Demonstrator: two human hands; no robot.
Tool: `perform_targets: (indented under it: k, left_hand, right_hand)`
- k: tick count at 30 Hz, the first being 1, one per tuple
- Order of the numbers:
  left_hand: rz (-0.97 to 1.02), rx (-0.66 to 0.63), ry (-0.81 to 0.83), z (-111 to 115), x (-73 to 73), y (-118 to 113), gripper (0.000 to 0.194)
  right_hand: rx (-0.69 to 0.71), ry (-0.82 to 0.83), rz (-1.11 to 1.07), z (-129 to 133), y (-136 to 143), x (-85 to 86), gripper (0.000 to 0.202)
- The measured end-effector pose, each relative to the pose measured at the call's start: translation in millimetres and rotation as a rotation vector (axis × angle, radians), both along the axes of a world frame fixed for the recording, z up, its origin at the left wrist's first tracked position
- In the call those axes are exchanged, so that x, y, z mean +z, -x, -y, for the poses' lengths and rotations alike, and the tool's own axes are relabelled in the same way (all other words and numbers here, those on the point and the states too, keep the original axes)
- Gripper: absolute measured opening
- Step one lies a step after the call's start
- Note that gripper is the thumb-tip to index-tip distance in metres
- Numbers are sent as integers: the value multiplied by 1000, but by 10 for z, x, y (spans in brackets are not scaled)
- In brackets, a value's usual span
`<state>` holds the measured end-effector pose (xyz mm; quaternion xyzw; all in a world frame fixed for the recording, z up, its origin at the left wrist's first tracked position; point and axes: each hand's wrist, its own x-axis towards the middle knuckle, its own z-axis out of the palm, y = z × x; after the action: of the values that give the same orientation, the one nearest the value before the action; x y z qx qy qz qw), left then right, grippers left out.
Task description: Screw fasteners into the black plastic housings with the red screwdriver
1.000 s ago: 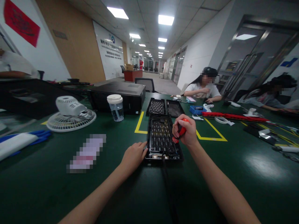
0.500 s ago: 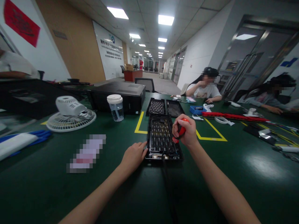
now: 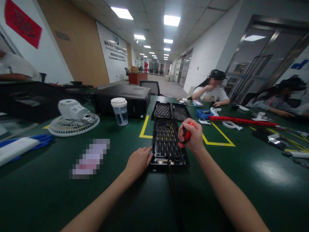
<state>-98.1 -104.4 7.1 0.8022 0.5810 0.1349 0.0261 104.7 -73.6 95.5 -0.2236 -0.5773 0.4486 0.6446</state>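
A black device casing [image 3: 166,138] lies face up on the green table, with rows of small parts inside and a dark cable running from its near end. My left hand [image 3: 138,161] rests flat beside it, fingertips touching the left edge. My right hand [image 3: 191,135] is wrapped round a red and black tool handle [image 3: 187,132] over the casing's right edge; the tool's working tip is hard to make out. Just behind stands an open black case [image 3: 181,112] with a tray of small pieces [image 3: 162,110] in its left half.
A lidded cup [image 3: 120,111] and a white fan [image 3: 73,117] stand left, before a large black box [image 3: 122,98]. Right are a blue tray [image 3: 204,113], a red strip [image 3: 241,121] and cables. A person [image 3: 211,91] sits across at the right; others sit at both sides.
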Motion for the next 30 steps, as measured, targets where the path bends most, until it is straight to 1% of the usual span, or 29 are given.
perform_targets:
  k: [4, 10, 14, 16, 20, 22, 25, 30]
  left_hand:
    - [6, -11, -8, -8, -11, 3, 38]
    - [7, -9, -4, -2, -16, 7, 37]
    - [25, -25, -35, -8, -30, 13, 36]
    - [43, -58, -72, -9, -30, 7, 35]
    - [73, -210, -163, 6, -3, -29, 32]
    - [76, -250, -187, 18, 9, -47, 31]
    - [87, -249, -189, 21, 5, -56, 31]
    - [106, -195, -178, -10, -39, -34, 30]
  right_hand:
    - [-46, -14, 14, 24, 29, -2, 13]
    - [-162, -3, 75, 115, 115, 1, 14]
    - [-168, -6, 126, 207, 183, 13, 16]
    - [-153, -3, 156, 246, 204, 18, 16]
    - [-138, 4, 193, 285, 215, 26, 15]
    - [-145, 2, 197, 289, 212, 30, 14]
    - [-156, -1, 198, 285, 212, 32, 15]
    - [-221, -1, 182, 276, 225, 13, 18]
